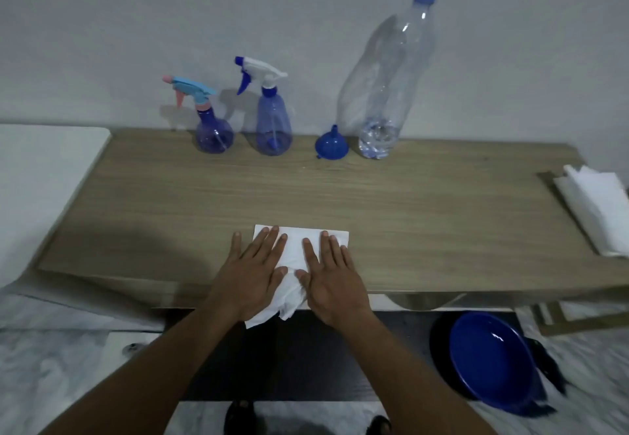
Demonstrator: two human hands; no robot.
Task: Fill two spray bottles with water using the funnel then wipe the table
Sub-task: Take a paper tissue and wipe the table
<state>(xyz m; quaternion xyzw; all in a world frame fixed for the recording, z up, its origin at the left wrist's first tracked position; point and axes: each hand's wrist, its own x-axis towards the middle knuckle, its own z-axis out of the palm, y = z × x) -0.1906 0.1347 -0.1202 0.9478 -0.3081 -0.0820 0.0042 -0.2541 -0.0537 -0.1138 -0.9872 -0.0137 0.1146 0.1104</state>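
A white paper towel lies flat near the front edge of the wooden table, its near end hanging over the edge. My left hand and my right hand press palm-down on it side by side, fingers spread. Against the wall stand a round blue spray bottle with a light-blue and pink trigger and a taller blue spray bottle with a white trigger. To their right a blue funnel sits mouth down, beside a large clear water bottle with a blue cap and a little water.
A stack of white paper towels lies at the table's right edge. A blue bowl sits low at the right, below the table. White bedding borders the table on the left.
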